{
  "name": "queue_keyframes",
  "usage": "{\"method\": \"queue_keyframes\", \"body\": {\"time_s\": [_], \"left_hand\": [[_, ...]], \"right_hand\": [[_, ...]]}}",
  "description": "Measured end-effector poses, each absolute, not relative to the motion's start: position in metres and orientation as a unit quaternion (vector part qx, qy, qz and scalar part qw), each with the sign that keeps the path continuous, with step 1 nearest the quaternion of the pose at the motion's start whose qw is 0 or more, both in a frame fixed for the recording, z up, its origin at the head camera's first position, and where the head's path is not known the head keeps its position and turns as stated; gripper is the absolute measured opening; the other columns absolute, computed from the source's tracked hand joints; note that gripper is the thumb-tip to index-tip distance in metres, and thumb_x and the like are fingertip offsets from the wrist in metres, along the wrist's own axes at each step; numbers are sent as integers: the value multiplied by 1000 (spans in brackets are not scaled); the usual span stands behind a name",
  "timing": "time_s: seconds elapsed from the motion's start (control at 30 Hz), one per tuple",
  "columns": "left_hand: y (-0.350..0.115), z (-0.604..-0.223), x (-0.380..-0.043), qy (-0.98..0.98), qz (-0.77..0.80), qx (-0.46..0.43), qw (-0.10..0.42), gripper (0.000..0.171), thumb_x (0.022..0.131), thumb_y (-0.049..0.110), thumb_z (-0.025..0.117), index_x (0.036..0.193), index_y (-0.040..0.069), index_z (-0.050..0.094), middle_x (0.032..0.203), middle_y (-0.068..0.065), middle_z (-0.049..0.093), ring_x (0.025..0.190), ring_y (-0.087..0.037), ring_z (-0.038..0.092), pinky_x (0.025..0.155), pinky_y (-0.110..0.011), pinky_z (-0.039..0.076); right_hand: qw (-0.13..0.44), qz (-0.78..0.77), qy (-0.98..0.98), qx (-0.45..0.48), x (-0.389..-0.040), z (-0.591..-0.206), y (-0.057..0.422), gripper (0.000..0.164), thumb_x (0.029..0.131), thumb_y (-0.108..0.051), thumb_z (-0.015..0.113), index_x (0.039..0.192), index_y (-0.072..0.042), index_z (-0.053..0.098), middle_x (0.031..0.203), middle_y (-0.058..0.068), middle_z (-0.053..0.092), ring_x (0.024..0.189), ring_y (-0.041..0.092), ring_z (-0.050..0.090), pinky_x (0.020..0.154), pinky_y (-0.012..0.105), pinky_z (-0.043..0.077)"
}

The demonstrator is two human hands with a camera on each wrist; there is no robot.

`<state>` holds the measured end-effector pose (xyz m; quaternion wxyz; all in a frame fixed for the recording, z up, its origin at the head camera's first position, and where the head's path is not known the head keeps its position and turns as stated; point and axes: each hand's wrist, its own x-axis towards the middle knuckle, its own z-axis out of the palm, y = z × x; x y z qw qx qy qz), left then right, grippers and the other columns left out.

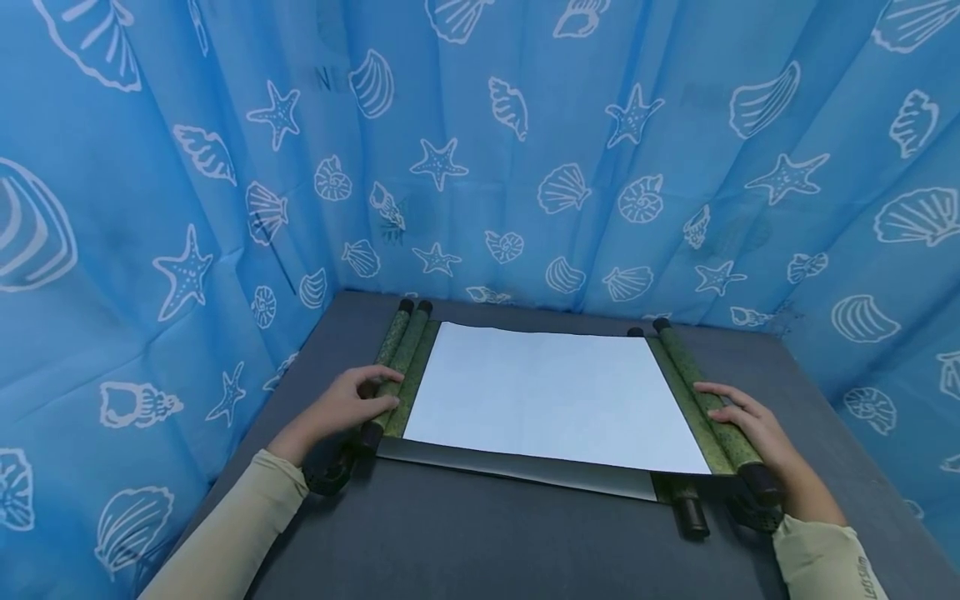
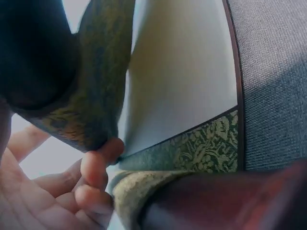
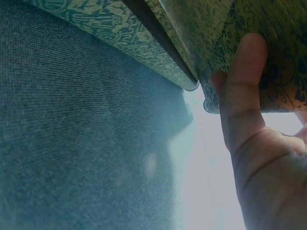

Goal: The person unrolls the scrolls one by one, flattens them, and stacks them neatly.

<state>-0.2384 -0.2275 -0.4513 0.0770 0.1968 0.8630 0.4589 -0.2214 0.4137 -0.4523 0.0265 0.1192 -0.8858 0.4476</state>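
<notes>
A hanging scroll [image 1: 555,400] with blank white paper and green brocade rollers is held partly unrolled, over a second scroll [image 1: 517,477] on the table. My left hand [image 1: 347,406] grips a left roller, thumb near, fingers over the far side. In the left wrist view, curled fingertips [image 2: 98,167] meet the brocade [image 2: 96,86], close beside another roller with a dark knob [image 2: 201,201]. My right hand [image 1: 761,429] holds the right roller [image 1: 705,392] from its outer side. In the right wrist view its fingers [image 3: 244,86] wrap the brocade; the thumb is mostly hidden.
The dark grey table [image 1: 480,542] extends in front of the scrolls and to both sides. A lower roller's dark knob [image 1: 690,512] sticks out near the right front. A blue curtain [image 1: 480,167] with white shells and starfish hangs behind and at the sides.
</notes>
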Motion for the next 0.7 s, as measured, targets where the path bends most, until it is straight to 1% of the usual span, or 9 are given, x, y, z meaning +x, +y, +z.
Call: {"method": "queue_keyframes", "body": {"time_s": [0.1,0.13,0.23,0.3,0.37,0.47,0.57,0.63,0.7], "left_hand": [[-231,-464,-245,874,437,194,83,46,106,28,69,148,13,59,102,-12,61,77,-21,46,72,-45,46],[-231,-465,-245,878,429,193,87,46,106,28,69,148,13,59,102,-13,60,76,-20,44,72,-46,44],[-229,-466,-245,887,409,196,90,46,104,25,70,147,12,60,111,-13,59,80,-21,44,76,-48,42],[-226,-465,-246,893,392,204,87,47,103,23,72,146,10,60,112,-13,57,83,-23,44,79,-49,42],[-224,-464,-246,900,377,201,84,47,101,23,75,145,10,61,115,-13,51,89,-25,42,82,-49,39],[-222,-463,-245,908,368,182,81,51,96,22,81,143,11,62,115,-16,43,93,-27,38,81,-50,36],[-222,-462,-244,912,366,169,79,54,93,22,84,141,11,63,116,-17,39,95,-29,36,80,-51,35],[-223,-461,-243,913,362,171,79,52,93,21,84,141,12,63,115,-17,40,95,-29,37,81,-51,35],[-223,-461,-242,913,358,178,80,50,95,21,82,140,12,63,116,-16,41,95,-28,37,82,-50,36]], "right_hand": [[17,449,-887,109,-222,-454,412,44,114,-20,49,157,-13,53,134,-45,39,118,-30,31,86,13,41],[15,449,-887,106,-222,-454,412,44,114,-21,49,157,-14,53,135,-44,39,118,-30,31,86,13,41],[3,442,-892,93,-221,-455,411,46,114,-25,49,159,-14,50,142,-38,38,124,-25,31,88,17,41],[-7,437,-896,79,-220,-454,411,48,114,-29,49,161,-15,48,153,-26,39,140,-10,35,92,23,41],[-18,435,-898,66,-219,-454,410,50,114,-32,49,162,-17,45,165,-10,38,152,14,34,94,29,40],[-31,432,-900,51,-217,-454,408,53,114,-34,50,164,-18,43,173,13,29,152,47,28,95,32,40],[-38,425,-903,50,-215,-454,406,55,114,-34,51,165,-15,41,173,24,24,151,54,28,96,36,44],[-42,417,-906,54,-213,-454,406,57,114,-33,52,165,-13,39,172,29,22,150,57,28,100,44,46],[-47,415,-906,64,-210,-455,406,59,114,-31,52,167,-11,35,172,33,18,149,61,29,101,57,47]]}}
